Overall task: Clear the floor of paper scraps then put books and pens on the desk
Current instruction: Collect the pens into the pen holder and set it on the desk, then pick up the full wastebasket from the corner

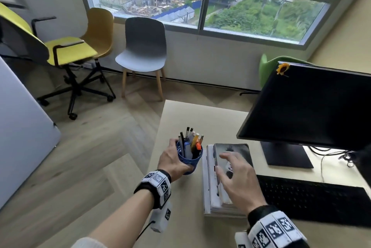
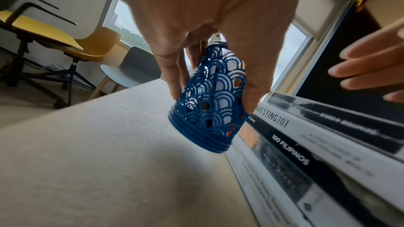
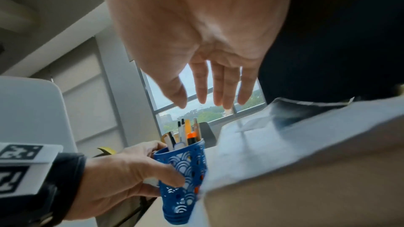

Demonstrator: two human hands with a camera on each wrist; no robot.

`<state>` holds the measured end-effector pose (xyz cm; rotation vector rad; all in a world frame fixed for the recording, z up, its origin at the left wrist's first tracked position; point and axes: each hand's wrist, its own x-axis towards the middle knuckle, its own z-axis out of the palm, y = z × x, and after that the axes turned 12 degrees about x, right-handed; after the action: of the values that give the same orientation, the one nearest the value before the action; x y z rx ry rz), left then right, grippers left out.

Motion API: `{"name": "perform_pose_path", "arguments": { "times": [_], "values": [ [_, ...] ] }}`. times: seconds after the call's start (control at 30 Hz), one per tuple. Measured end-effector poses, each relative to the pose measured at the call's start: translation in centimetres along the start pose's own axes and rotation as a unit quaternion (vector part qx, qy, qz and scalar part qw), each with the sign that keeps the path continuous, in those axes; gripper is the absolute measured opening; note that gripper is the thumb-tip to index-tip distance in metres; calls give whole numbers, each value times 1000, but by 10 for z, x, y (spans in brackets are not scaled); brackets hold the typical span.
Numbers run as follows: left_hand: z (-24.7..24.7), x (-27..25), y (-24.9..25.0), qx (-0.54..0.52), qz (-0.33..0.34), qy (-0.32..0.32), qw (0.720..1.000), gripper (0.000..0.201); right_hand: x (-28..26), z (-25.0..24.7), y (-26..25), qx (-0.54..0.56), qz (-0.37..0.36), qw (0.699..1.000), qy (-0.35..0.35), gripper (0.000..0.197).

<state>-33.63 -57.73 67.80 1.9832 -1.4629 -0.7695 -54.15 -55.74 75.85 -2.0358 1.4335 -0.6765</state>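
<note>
My left hand (image 1: 175, 160) grips a blue lattice pen cup (image 1: 190, 160) stuffed with several pens and pencils (image 1: 190, 139), held tilted just above the beige desk (image 1: 180, 119). In the left wrist view the cup (image 2: 210, 103) hangs off the desk surface, its base clear of it. A stack of books (image 1: 213, 191) lies on the desk right of the cup, their spines (image 2: 306, 144) facing it. My right hand (image 1: 233, 175) hovers over the top dark book (image 1: 239, 148), fingers (image 3: 220, 91) straight and spread, holding nothing.
A black monitor (image 1: 307, 107) with a small sunflower (image 1: 282, 68) and a black keyboard (image 1: 313, 199) fill the desk's right side. On the wood floor (image 1: 90, 147) stand a yellow office chair (image 1: 66, 51), a mustard chair (image 1: 100, 31) and a grey chair (image 1: 143, 47) under the window.
</note>
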Motion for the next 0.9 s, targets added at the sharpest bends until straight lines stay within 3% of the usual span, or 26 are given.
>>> {"name": "perform_pose_path", "arguments": {
  "times": [0.1,0.2,0.5,0.63,0.77,0.9],
  "values": [
    [17,20,1,-13,-1,-20,1000,82,-15,-17,27,-72,42,996,23,33],
    [33,35,1,-43,-14,-21,999,85,-29,-20,47,-115,84,989,-31,42],
    [44,28,-9,-22,-89,5,996,89,-30,-11,49,-143,68,987,-25,41],
    [42,-16,-22,22,-153,36,987,67,-19,0,24,-157,-28,987,-23,30],
    [31,-86,-44,-15,-203,87,975,38,-22,34,-14,-113,-143,979,-94,22],
    [22,-182,-83,-49,-277,159,946,18,-57,89,-51,-73,-227,952,-194,19]
  ]
}}
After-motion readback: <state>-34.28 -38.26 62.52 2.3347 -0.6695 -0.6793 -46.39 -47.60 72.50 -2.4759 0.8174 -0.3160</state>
